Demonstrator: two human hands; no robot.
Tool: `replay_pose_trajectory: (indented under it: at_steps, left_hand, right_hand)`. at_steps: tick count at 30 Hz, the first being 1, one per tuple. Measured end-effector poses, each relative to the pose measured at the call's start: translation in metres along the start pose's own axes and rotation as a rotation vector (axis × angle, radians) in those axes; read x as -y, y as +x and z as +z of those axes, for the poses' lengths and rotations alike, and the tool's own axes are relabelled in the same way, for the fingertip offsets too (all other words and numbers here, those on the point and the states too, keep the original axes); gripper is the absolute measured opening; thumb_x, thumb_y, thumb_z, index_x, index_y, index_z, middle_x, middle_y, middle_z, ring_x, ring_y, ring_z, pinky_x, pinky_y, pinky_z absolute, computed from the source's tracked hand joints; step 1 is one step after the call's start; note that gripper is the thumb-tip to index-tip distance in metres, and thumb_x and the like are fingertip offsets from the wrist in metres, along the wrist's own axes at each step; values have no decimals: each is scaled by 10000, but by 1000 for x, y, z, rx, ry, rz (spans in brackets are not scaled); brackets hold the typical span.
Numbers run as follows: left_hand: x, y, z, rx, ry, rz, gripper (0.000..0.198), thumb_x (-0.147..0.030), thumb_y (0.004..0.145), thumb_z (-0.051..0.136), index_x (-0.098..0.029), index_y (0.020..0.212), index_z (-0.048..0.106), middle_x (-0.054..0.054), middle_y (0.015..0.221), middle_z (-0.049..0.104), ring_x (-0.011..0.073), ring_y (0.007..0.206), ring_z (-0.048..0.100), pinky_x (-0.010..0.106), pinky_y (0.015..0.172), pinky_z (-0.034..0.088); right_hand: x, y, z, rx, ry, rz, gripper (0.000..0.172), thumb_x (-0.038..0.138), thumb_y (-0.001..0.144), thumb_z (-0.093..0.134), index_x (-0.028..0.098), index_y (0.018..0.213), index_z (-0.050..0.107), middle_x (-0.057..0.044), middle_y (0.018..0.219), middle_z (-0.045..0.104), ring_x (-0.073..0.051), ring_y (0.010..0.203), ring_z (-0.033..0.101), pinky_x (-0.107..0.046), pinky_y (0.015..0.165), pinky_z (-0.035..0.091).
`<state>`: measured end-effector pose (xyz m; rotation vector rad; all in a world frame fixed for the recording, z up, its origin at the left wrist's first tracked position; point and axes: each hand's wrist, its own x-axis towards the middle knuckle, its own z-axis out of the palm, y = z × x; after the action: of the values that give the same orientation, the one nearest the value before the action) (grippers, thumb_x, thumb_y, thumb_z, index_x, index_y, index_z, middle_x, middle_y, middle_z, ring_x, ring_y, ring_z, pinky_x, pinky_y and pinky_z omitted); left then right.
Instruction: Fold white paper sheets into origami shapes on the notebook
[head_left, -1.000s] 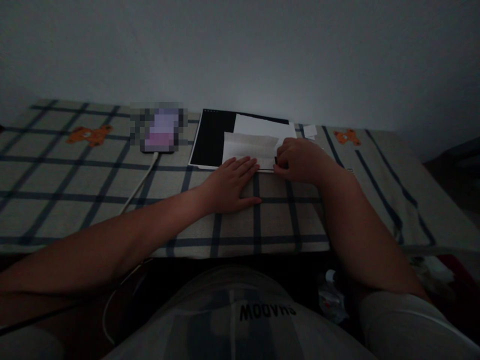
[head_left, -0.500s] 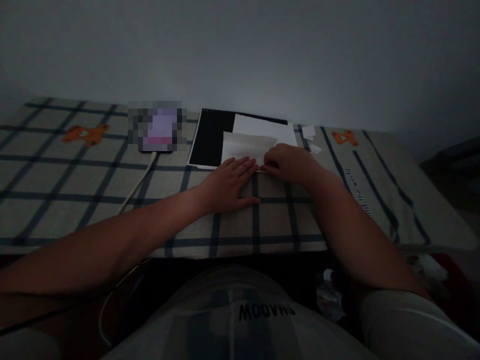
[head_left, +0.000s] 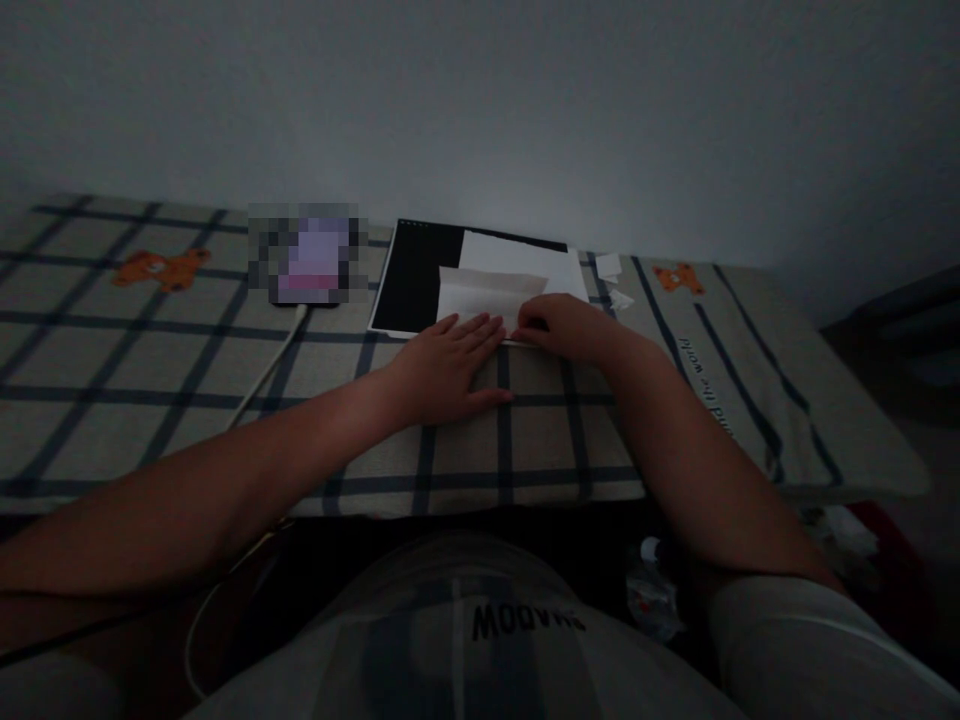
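A small sheet of white paper, its far edge slightly raised, lies over a larger white sheet on a black board with a pale rim. Palm down, my left hand rests at the near edge of the small sheet, fingers stretched out and fingertips on the paper. Just to its right, my right hand has curled fingers pinched at the paper's near edge. The exact contact of those fingertips is partly hidden in the dim light.
A checked tablecloth covers the table against a wall. At the left lies a phone with a blurred screen and a white cable. Paper scraps lie right of the board. Below the table edge is a clear plastic bottle.
The whole view has shifted slightly, so everything appears a little further left. Both hands keep nearly the same place and pose on the paper.
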<state>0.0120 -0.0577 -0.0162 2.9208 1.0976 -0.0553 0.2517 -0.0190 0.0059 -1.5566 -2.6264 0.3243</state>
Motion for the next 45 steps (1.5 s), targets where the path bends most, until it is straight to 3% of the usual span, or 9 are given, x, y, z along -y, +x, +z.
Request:
replay_pose_trajectory:
  at_steps: [9, 16, 19, 25, 30, 35, 39, 42, 45]
  left_hand:
    - [-6, -23, -6, -8, 117, -188, 958, -723, 1090, 417, 24, 1689, 426, 302, 1752, 408, 404, 1664, 403, 533, 1358, 299]
    - [-21, -27, -31, 146, 220, -363, 983, -730, 1083, 453, 79, 1642, 473, 329, 1715, 456, 408, 1636, 447, 473, 1355, 279]
    - [-22, -26, -34, 150, 266, -388, 949, -719, 1089, 472, 75, 1605, 528, 332, 1671, 518, 409, 1598, 502, 471, 1334, 305]
    - [-22, -24, -30, 80, 344, -377, 847, -725, 1092, 477, 4, 1470, 684, 301, 1533, 670, 402, 1445, 644, 474, 1244, 397]
    - [-15, -21, -29, -97, 273, -367, 670, -645, 1079, 566, -28, 1212, 790, 261, 1251, 774, 413, 1258, 690, 493, 1055, 509]
    - [-4, -13, -10, -204, 242, -106, 513, -403, 1111, 563, -42, 1451, 693, 233, 1595, 633, 381, 1484, 581, 512, 1270, 416]
    - [-2, -8, 3, -177, 175, -12, 578, -380, 1158, 461, -15, 1592, 573, 234, 1581, 647, 361, 1458, 614, 483, 1192, 515]
    - [-2, -6, 4, -160, 165, -9, 578, -385, 1159, 468, -5, 1578, 584, 242, 1575, 645, 365, 1450, 620, 473, 1196, 521]
    - [-2, -6, 3, -159, 158, -14, 574, -394, 1157, 479, -20, 1580, 585, 239, 1571, 648, 359, 1455, 618, 468, 1208, 515]
  right_hand:
    - [-3, 1, 2, 4, 30, 10, 181, 329, 1024, 668, 194, 965, 773, -101, 991, 803, -218, 852, 665, -350, 772, 451]
    - [0, 1, -2, 53, 7, 21, 195, 331, 1036, 657, 185, 982, 775, -118, 1023, 799, -240, 906, 676, -354, 808, 448]
    - [2, 1, -2, 44, 14, 42, 187, 326, 1032, 664, 184, 982, 775, -118, 1024, 803, -241, 899, 681, -351, 799, 448]
    - [1, 0, -2, 41, -2, 38, 198, 326, 1041, 661, 172, 999, 778, -129, 1034, 809, -246, 915, 691, -355, 812, 461]
    - [1, 0, 0, 19, -35, 14, 218, 331, 1049, 652, 169, 1012, 793, -134, 1042, 813, -257, 932, 701, -367, 811, 467]
    - [4, -3, 1, -7, -108, -10, 232, 325, 1065, 638, 167, 1031, 805, -139, 1087, 814, -271, 983, 706, -378, 820, 463]
    - [8, -7, 1, -61, -155, -42, 208, 302, 1064, 642, 177, 1027, 804, -127, 1078, 802, -273, 997, 697, -382, 823, 465]
    - [5, -7, 1, -196, -148, -108, 176, 285, 1057, 644, 202, 1044, 798, -119, 1112, 778, -291, 1070, 682, -398, 886, 491]
    - [-3, -5, 3, -403, -145, -138, 241, 265, 1057, 617, 242, 1234, 778, -129, 1270, 734, -330, 1205, 642, -465, 1016, 497]
